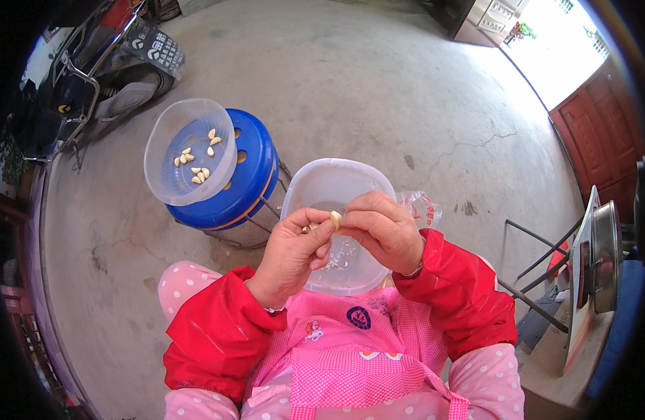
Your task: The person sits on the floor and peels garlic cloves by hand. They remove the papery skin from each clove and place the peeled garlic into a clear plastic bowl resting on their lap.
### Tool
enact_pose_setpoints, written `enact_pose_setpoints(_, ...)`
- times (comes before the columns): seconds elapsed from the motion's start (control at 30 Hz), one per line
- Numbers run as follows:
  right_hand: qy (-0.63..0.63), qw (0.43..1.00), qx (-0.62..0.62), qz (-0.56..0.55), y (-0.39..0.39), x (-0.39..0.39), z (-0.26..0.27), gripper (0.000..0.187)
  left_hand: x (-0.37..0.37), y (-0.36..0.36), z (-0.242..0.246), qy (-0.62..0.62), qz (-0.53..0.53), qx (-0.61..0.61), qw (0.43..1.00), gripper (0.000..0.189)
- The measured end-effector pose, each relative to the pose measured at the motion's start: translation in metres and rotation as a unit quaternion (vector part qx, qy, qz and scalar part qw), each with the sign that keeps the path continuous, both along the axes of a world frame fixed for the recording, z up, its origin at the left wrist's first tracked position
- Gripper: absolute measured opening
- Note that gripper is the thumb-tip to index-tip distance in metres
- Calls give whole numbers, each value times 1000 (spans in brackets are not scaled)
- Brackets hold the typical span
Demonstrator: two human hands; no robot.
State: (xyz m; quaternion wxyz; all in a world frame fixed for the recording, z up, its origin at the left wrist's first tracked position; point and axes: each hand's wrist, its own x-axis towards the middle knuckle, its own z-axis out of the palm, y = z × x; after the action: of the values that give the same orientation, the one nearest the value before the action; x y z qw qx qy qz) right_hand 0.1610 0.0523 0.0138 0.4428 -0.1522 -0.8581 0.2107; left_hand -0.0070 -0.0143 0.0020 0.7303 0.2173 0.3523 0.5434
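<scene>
My left hand pinches a pale garlic clove between thumb and forefinger. The fingertips of my right hand meet at the clove's right side. Both hands are over a white translucent plastic basin, which stands in front of my apron and has small pale scraps in its bottom. Part of the basin is hidden by my hands. To the left, a clear plastic bowl with several peeled garlic cloves rests on a round blue stool, reaching past its edge.
A clear plastic bag with red print lies right of the basin. A parked motorbike or scooter stands at the upper left. At the right are dark metal legs, a cardboard box and a round metal pan.
</scene>
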Motion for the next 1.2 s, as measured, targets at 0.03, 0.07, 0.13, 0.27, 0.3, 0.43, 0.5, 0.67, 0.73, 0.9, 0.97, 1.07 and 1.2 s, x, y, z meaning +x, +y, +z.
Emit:
enact_pose_setpoints(0.03,-3,1000,-7,-5,-1,0,0,25,0,0,-1,5,-2,4,1000,10)
enact_pose_setpoints(0.07,-3,1000,-2,-2,0,0,-1,25,0,0,-1,9,-4,8,1000,10)
enact_pose_setpoints(0.13,-4,1000,9,5,1,1,-1,25,-1,1,-3,-3,-12,10,1000,10)
enact_pose_setpoints(0.27,-9,1000,7,16,1,1,0,25,-1,2,-7,-81,-13,-20,996,10)
enact_pose_setpoints(0.3,-9,1000,1,15,1,1,-1,24,-1,2,-7,-104,-9,-33,994,10)
enact_pose_setpoints(0.43,-5,997,-79,2,0,4,-3,22,0,4,-11,-132,-14,-34,991,12)
enact_pose_setpoints(0.5,7,996,-90,-17,-2,3,-4,24,0,5,-10,-131,-13,-32,991,13)
enact_pose_setpoints(0.67,-24,993,-109,-25,-3,2,1,25,0,2,-11,-84,-6,7,996,13)
enact_pose_setpoints(0.73,-20,994,-103,-19,-2,2,-1,25,0,2,-10,-73,-5,11,997,12)
enact_pose_setpoints(0.9,-21,1000,0,-14,1,1,-6,25,2,2,-8,-63,17,-9,998,11)
enact_pose_setpoints(0.97,-11,999,-29,-17,0,0,-7,23,3,2,-7,-54,27,-24,998,10)
enact_pose_setpoints(1.07,10,988,-154,-28,-6,-1,-7,17,4,1,-4,-39,41,-33,998,10)
enact_pose_setpoints(1.2,22,950,-311,-17,-8,1,-3,12,7,2,1,-13,62,-43,997,11)
